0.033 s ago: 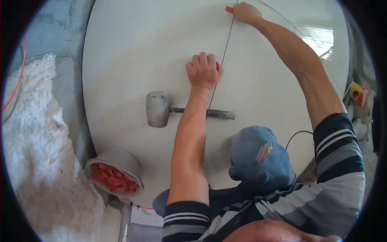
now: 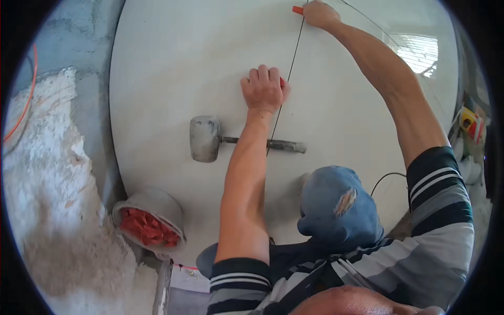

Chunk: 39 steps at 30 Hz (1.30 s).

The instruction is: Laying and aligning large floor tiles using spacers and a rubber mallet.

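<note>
Large glossy pale floor tiles are crossed by a narrow dark joint. My left hand rests on the tile just left of that joint, fingers curled, with a red piece pinched at its thumb side. Farther forward, my right hand grips a small orange-red piece lying across the joint. A dusty rubber mallet lies on the tile, its handle passing behind my left forearm.
A pale bucket of red pieces stands at lower left, beside a rough patched wall. My denim-covered knee is at lower middle, near a black cable. An orange cord hangs at far left; a yellow-and-red item sits at far right.
</note>
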Motion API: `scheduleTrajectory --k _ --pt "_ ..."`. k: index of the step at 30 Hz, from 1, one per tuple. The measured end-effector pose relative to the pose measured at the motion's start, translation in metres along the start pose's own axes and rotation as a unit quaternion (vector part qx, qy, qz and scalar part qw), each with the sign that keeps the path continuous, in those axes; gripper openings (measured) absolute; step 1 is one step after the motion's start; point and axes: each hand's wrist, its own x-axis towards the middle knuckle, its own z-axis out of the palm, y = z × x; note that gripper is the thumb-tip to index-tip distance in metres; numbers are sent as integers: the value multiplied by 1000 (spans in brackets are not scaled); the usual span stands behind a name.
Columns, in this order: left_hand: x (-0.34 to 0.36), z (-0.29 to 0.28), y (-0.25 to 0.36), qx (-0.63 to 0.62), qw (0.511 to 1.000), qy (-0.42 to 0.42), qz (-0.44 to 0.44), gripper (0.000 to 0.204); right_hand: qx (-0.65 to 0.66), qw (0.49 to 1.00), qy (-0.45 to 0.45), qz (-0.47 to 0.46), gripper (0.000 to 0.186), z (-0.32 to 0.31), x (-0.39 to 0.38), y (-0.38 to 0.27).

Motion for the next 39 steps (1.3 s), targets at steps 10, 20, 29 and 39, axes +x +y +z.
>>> scheduleTrajectory --k 10,20,29,39 --pt "-24 -53 -4 -40 977 -207 -41 34 543 808 62 219 41 58 -184 17" --pt "-284 -181 -5 10 919 -391 -53 36 274 909 -41 -312 56 117 -324 -100" --pt "-289 -327 -88 171 871 -129 -442 42 176 920 31 -348 34 123 -322 -119" --pt "-272 -310 -210 166 923 -47 -345 49 174 916 -16 -362 33 134 -323 -95"
